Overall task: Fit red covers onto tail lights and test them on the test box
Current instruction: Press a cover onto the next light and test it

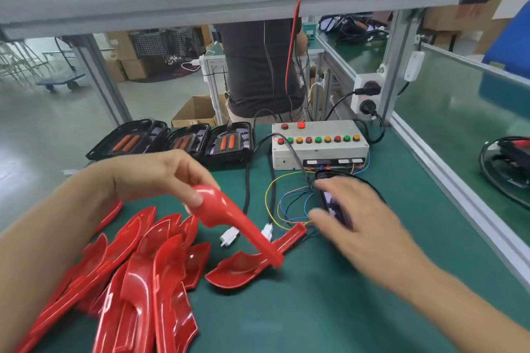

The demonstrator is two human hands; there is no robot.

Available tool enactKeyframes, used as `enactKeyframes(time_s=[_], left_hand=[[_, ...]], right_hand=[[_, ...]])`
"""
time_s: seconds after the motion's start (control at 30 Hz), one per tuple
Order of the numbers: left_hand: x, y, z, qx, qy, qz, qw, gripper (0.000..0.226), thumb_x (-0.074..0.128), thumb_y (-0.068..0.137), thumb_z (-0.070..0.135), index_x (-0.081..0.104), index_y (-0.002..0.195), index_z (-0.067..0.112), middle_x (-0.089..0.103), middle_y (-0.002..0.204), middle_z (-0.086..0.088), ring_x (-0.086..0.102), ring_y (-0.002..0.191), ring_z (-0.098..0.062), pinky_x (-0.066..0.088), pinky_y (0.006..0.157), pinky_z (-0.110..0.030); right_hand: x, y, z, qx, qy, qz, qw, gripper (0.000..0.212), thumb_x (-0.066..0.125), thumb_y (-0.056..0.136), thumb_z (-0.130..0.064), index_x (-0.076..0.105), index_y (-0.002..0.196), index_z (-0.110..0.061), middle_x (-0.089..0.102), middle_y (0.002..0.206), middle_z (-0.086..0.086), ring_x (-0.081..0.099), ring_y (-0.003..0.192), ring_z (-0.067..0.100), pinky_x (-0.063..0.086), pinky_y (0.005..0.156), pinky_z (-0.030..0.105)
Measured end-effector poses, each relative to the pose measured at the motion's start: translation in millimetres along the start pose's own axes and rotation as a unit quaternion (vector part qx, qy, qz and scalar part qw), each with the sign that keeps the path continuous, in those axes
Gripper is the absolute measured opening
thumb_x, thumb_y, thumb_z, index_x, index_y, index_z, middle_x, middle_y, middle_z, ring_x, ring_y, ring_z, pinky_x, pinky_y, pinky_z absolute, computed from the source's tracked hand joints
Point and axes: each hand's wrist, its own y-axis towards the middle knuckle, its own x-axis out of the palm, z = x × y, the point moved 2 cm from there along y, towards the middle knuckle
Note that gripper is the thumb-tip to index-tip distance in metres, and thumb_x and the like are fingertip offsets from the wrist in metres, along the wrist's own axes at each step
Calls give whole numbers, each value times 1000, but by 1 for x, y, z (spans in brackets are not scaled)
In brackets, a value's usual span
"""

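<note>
My left hand [169, 178] pinches the wide end of a red cover [229, 221] and holds it tilted above the green mat. A second red cover [241, 269] lies on the mat beneath its narrow tip. My right hand [355, 221], blurred, reaches over a black tail light [334, 203] in front of the test box; whether its fingers grip the light I cannot tell. The white test box [319, 146] with coloured buttons stands at the back. A pile of several red covers [137, 275] lies at the lower left.
Three black tail lights [177, 140] stand in a row at the back left. Coloured wires [281, 203] and white connectors [229, 236] lie between the hands. A person [258, 71] stands behind the bench. Another tail light [507, 163] lies beyond the right rail.
</note>
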Motion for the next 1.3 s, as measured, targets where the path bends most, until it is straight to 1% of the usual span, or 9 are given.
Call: enactKeyframes(time_s=[0.07,0.13,0.27,0.4,0.57,0.8,0.97,1.1,1.3], left_hand=[[-4,14,10,35,-67,8,997,44,84,60,24,74,98,4,71,83,-14,64,69,-16,52,63,-24],[-1,32,21,55,-135,11,989,46,84,59,24,73,98,3,69,75,-12,61,58,-12,51,53,-21],[20,73,43,77,-210,50,973,16,66,74,7,76,87,7,66,59,-3,56,43,-5,46,43,-14],[46,115,58,75,-297,93,947,22,60,81,16,71,97,5,68,73,-5,61,55,-10,50,48,-17],[60,166,47,-75,-4,284,956,31,46,96,41,58,106,14,57,90,-2,54,74,-15,47,60,-26],[89,207,30,-149,-22,238,960,5,54,86,7,55,87,2,54,66,-11,54,40,-20,47,39,-24],[96,208,30,-148,-198,264,932,22,37,77,-13,41,66,4,52,43,-4,55,35,-18,44,37,-22],[100,205,28,-153,-330,257,895,15,37,74,-8,43,74,5,50,85,-14,55,68,-29,49,58,-33],[104,202,35,-117,-441,181,872,22,70,83,28,66,81,6,71,64,-13,66,48,-24,52,42,-29]], right_hand=[[10,-9,-23,-62,45,-82,994,68,41,83,-73,40,141,-38,43,121,-33,38,116,-9,17,97,-2],[16,-16,-33,-96,30,-112,989,69,35,80,-74,31,142,-44,48,103,-34,45,103,-4,32,90,6],[1,-24,-25,-124,-63,6,990,66,35,89,-60,32,148,-32,65,90,-14,58,84,8,49,76,30],[-18,-33,4,-42,-10,18,999,51,40,89,-58,30,138,-50,49,65,-21,45,66,4,35,63,18],[-53,-33,61,119,-8,51,992,14,45,91,-40,50,102,-34,58,65,-4,45,52,10,38,53,24],[-48,-28,91,197,-98,-20,975,17,47,95,-31,57,90,-19,54,57,1,56,61,25,43,58,36],[-40,-24,80,161,-102,-47,980,26,45,96,-37,59,107,-18,61,67,1,58,68,24,48,66,38],[-38,-20,76,122,-105,-35,986,27,45,96,-38,57,112,-20,61,68,-2,57,68,20,47,65,35],[-30,-24,80,80,-50,-5,996,46,50,96,-43,48,140,-31,67,84,-10,55,70,9,44,68,25]])
